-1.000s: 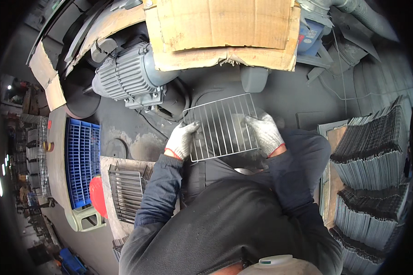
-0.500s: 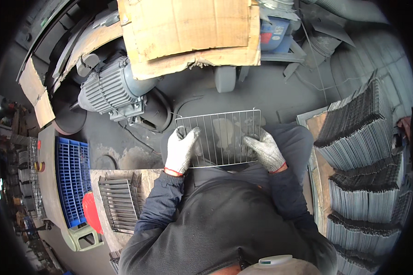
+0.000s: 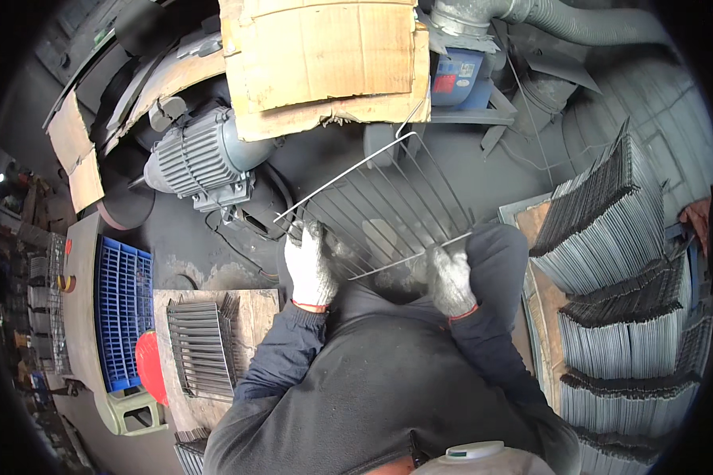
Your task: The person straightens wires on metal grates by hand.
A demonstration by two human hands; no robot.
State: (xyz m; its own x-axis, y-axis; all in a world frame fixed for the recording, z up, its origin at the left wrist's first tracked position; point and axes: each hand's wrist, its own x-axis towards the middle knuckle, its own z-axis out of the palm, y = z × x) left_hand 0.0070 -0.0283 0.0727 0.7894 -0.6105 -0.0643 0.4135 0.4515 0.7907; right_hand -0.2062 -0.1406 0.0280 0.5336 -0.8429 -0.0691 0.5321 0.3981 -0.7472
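Observation:
A rectangular wire rack point(image 3: 345, 176) with parallel thin bars is held out over my lap, tilted so that its far right corner stands high. My left hand point(image 3: 307, 267), in a white knit glove with a red cuff edge, is closed on the rack's left end. At the near edge, toward the right end, my right hand point(image 3: 451, 281) in a matching glove has its fingers curled in against the wire. The fingertips of the right hand are partly hidden.
Dense stacks of wire racks point(image 3: 602, 229) stand on the right. At left, several racks point(image 3: 202, 348) lie on a board point(image 3: 257, 309), beside a red round object point(image 3: 150, 366) and a blue plastic crate point(image 3: 125, 313). Ahead are a grey motor point(image 3: 198, 154) and cardboard point(image 3: 325, 59).
The rack has swung from nearly level to a slant, its far right corner rising. My right hand has moved left and slightly nearer, along the near edge; my left has shifted little.

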